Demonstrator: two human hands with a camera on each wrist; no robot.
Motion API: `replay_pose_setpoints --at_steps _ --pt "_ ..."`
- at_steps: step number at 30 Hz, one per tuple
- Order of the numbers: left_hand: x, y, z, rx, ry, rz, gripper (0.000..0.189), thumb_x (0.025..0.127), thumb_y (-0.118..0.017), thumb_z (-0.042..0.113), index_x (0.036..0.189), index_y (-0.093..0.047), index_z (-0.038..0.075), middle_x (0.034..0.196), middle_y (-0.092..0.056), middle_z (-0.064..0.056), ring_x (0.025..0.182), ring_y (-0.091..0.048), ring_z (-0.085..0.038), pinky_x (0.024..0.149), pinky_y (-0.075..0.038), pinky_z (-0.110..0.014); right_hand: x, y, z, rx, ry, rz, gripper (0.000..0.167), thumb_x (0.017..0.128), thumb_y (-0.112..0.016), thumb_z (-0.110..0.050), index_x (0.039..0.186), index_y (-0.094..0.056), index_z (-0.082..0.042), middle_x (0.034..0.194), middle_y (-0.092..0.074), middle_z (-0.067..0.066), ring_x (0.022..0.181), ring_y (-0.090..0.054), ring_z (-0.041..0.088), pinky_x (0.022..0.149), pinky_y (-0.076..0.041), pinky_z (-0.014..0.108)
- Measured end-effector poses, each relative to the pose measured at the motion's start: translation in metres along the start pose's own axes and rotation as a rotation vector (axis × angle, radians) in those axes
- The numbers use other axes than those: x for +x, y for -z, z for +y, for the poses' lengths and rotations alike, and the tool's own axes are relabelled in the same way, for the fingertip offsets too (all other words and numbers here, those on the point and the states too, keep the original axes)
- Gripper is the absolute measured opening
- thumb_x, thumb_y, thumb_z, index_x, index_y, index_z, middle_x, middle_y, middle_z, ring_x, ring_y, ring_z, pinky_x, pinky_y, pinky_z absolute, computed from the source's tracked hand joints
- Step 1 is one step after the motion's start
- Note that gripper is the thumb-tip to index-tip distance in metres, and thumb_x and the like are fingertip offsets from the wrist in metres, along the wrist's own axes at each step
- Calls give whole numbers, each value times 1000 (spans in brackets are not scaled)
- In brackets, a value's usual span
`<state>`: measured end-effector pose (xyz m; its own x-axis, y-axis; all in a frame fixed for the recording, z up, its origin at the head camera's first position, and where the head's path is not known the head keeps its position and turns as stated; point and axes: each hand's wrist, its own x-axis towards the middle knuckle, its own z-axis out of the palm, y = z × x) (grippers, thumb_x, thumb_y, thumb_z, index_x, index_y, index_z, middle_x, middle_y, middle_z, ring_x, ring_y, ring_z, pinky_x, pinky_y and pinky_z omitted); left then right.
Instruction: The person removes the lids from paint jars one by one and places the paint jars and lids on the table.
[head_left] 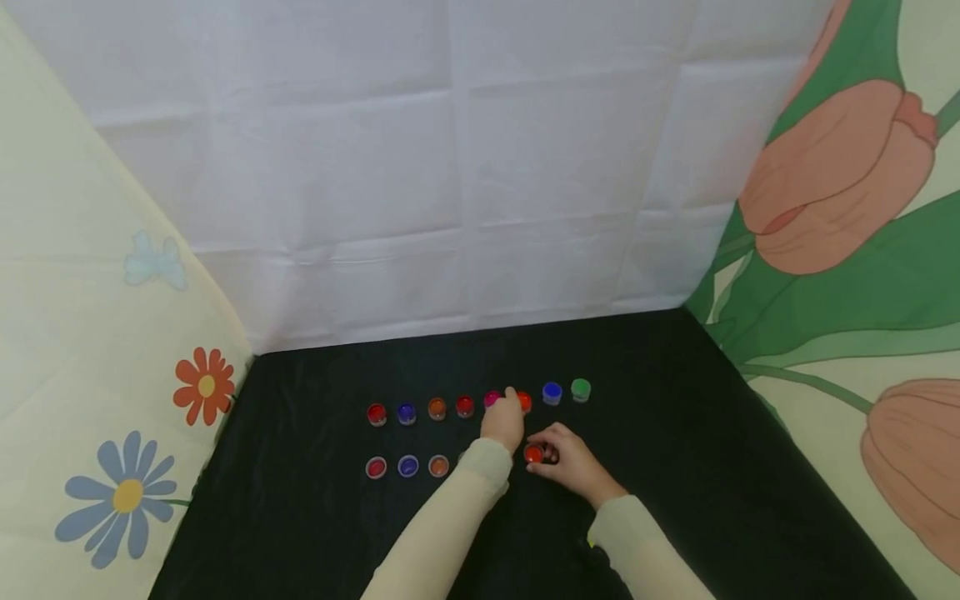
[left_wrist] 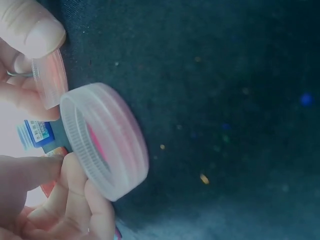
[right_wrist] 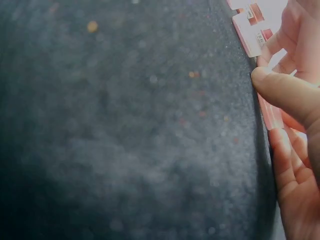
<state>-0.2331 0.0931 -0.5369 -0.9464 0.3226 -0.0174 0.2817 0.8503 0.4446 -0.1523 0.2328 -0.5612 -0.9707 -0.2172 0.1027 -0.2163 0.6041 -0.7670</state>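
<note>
My left hand (head_left: 504,419) reaches into the back row of small paint jars. Its thumb and fingers pinch an orange-red paint jar (head_left: 525,402), partly covered by the hand; a strip of it shows in the left wrist view. A magenta jar (head_left: 492,399) stands just left of that hand. Nearer the front, my right hand (head_left: 573,462) holds a clear-rimmed orange-red lid (head_left: 533,453) between thumb and fingers, low over the black cloth. The left wrist view shows this lid (left_wrist: 50,80) next to a pink-tinted lid (left_wrist: 115,145), which the left sleeve hides in the head view.
Left in the back row stand red (head_left: 377,414), blue (head_left: 407,413), orange (head_left: 437,407) and red jars (head_left: 465,406); blue (head_left: 552,392) and green (head_left: 581,389) stand at right. Red (head_left: 376,467), blue (head_left: 408,466) and orange lids (head_left: 438,466) lie in front. A white curtain (head_left: 465,167) hangs behind.
</note>
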Motion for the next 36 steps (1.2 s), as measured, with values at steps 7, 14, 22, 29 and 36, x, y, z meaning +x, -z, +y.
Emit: replay_pose_setpoints --at_steps 7,14,22,29,36 --pt "-4 4 3 10 -32 32 49 99 -67 19 138 -45 -2 70 -66 -14 56 -65 -24 54 -56 -37 3 9 -2 -10 -41 -71 47 84 -83 -13 125 -65 2 93 -55 1 78 -52 9 69 -48 25" --pt "-11 5 4 12 -133 111 19 100 -65 21 110 -54 10 69 -59 -4 53 -57 -18 49 -49 -34 4 30 5 33 -122 -103 50 88 -81 -16 127 -61 7 103 -63 9 87 -62 17 76 -55 31" --pt "-20 -7 17 -198 -126 17 20 98 -65 17 117 -64 10 97 -67 -3 78 -64 -14 69 -55 -32 6 51 14 56 -222 73 39 97 -61 3 133 -52 14 117 -65 29 105 -66 40 89 -55 48" --pt "-16 -12 33 -302 -121 -36 52 99 -57 6 148 -43 -6 142 -55 -22 129 -56 -31 107 -45 -40 17 47 14 219 -206 104 53 95 -46 19 146 -29 21 143 -41 42 130 -47 53 104 -45 53" --pt "-7 -19 30 -340 -95 -34 61 95 -54 -1 151 -32 -13 143 -52 -28 129 -55 -34 106 -46 -41 33 34 10 241 -216 135 59 93 -42 21 149 -25 20 149 -33 41 137 -39 53 108 -40 54"
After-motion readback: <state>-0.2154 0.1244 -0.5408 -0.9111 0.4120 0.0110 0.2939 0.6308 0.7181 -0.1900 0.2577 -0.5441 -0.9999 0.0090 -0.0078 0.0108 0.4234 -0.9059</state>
